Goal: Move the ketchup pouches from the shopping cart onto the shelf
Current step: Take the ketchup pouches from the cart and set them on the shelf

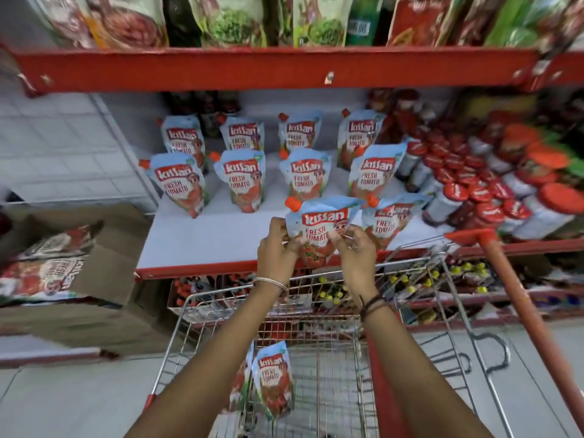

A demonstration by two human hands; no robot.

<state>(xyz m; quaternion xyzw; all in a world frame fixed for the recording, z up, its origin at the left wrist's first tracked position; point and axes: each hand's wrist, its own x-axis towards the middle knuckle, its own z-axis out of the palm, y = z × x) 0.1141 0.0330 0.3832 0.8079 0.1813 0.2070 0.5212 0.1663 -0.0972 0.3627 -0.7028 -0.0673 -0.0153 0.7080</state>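
Wire-mesh cart is holding pouches near its left wall. Beyond, left hand and right hand are pinching a ketchup pouch, fingers closed on its sides, over the shelf front edge. It is risking nudging the neighbouring pouch over, or toppling forward.

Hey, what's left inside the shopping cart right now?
Inside the shopping cart, ketchup pouches lean at its near left; at least two show. My forearms cover part of the basket, so more may hide there.
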